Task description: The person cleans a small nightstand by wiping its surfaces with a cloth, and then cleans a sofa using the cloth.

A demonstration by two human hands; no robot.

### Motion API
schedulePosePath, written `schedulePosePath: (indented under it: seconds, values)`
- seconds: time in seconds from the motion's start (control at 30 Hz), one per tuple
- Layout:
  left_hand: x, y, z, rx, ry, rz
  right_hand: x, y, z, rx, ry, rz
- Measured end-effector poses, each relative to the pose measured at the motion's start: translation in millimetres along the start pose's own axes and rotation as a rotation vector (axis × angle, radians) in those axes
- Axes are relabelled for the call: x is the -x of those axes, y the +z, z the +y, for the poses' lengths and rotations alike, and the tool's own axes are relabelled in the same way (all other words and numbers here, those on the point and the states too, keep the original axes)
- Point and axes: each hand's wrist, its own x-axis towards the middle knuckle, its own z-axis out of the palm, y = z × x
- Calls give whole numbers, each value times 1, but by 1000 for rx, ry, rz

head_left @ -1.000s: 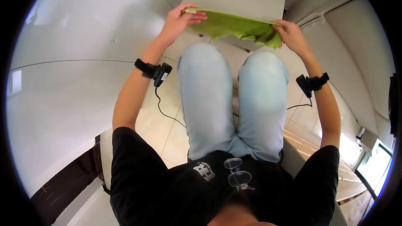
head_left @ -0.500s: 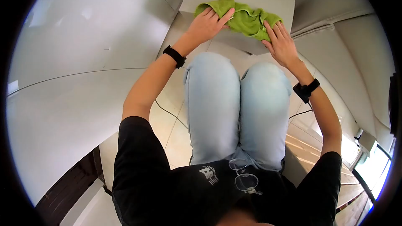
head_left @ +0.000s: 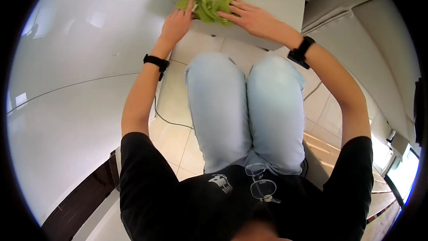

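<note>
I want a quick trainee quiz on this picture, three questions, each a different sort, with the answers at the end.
1. True or false: the green cloth lies spread out flat and smooth.

2. Pick one: the left hand and the right hand both touch the cloth. Which is nearer the glossy white surface?

3. Fill in the blank: a pair of ____ hangs on the front of the black shirt.

Key:
1. False; it is bunched and wrinkled.
2. The left hand.
3. Glasses.
</note>
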Motion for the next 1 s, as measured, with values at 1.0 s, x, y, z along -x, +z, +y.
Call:
schedulePosePath:
  seconds: [1.0]
  values:
    - [23, -1, 77, -77, 801, -43, 115, -67, -42, 119, -140, -128]
